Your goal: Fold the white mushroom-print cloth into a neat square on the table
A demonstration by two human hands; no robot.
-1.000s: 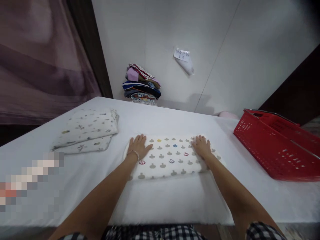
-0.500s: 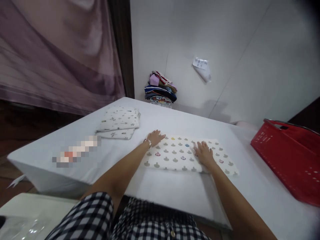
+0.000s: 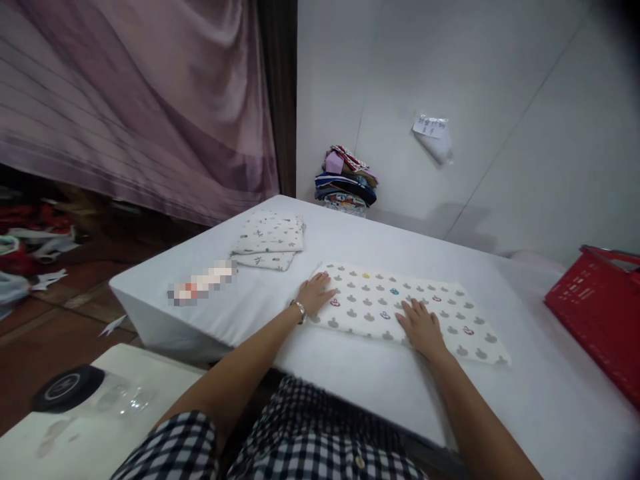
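A white cloth [image 3: 367, 303] printed with grey shapes and a few coloured ones lies flat and folded into a long rectangle on the table [image 3: 350, 373]. My left hand [image 3: 315, 294], with a bracelet at its wrist, rests on the cloth's left end, fingers spread. Right of the cloth's middle, near its front edge, my right hand [image 3: 421, 325] lies palm down with fingers apart. Both hands press on the fabric without gripping it. Farther back on the left sits another folded cloth [image 3: 270, 237], white with small dark prints.
A pixelated long item [image 3: 203, 282] lies at the table's left. A red basket [image 3: 595, 313] stands on the right. Folded clothes [image 3: 346, 180] are stacked by the wall, below a taped paper [image 3: 433, 137]. At lower left is a pale surface [image 3: 115, 427] with a black round object [image 3: 69, 388].
The view has turned left, so things appear farther right. My left hand has come nearer along the cloth's left end; my right hand has slid slightly left and toward me on the cloth.
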